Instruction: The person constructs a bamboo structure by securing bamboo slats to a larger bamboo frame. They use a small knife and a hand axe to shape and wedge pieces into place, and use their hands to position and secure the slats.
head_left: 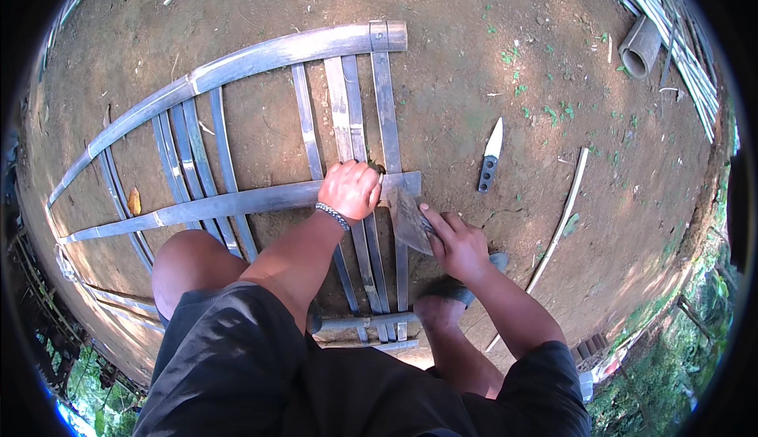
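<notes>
A bamboo frame lies on the ground, with a curved outer rail (292,52), a middle rail (260,199) and several flat cross slats (340,105). My left hand (350,190), with a braided bracelet at the wrist, is closed on the frame where slats cross the middle rail near its right end. Just right of it, a broad, dark-bladed cleaver (409,225) lies against that rail end and an end slat. My right hand (459,246) is closed at the cleaver's lower end, its index finger along the blade's edge. The handle is hidden.
A knife (489,157) with a dark, holed handle lies on the dirt to the right. Beyond it is a long thin stick (559,232). Bamboo poles (681,50) and a hollow bamboo tube (640,48) lie at the far right. My bent knee (192,270) is beside the frame.
</notes>
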Demonstrator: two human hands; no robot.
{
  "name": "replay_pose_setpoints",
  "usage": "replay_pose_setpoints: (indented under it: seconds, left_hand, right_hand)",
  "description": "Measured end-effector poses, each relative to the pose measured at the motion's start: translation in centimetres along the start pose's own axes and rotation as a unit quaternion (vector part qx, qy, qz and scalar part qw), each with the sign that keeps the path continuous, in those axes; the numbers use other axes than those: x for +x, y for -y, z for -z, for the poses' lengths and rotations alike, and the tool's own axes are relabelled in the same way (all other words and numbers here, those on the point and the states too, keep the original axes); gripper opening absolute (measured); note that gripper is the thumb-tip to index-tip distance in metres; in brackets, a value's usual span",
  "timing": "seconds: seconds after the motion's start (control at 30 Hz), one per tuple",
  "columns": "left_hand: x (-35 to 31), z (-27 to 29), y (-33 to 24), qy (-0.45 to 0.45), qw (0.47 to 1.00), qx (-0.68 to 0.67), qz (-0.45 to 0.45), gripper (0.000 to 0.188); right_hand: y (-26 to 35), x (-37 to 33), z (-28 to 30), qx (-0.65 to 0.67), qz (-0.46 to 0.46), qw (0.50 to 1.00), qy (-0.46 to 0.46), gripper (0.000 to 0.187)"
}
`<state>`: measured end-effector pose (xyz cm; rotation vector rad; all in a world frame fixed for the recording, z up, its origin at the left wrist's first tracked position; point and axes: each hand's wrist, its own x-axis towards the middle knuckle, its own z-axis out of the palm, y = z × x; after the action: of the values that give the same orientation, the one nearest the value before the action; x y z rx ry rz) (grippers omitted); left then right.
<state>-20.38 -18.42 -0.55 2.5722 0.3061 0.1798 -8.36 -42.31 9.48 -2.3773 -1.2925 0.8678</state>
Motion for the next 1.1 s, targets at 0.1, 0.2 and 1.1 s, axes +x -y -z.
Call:
replay_pose_setpoints:
  seconds: [0.1, 0.2, 1.1]
  left_hand:
    - [0.0, 0.0, 0.1, -0.003, 1.000, -0.002, 0.001, 0.019]
    - [-0.3, -0.1, -0.1, -0.002, 1.000, -0.001, 0.003, 0.020]
    - [0.1, -0.2, -0.1, -0.014, 1.000, -0.009, -0.002, 0.022]
  right_hand:
    - [1.5, -0.6, 0.5, 0.139, 0.179, 0.964, -0.137, 0.065]
    - [1.2, 0.1, -0.4, 0.138, 0.260, 0.939, -0.179, 0.063]
    - [-0.1, 0.8, -1.0, -0.067, -0.116, 0.983, 0.123, 0.079]
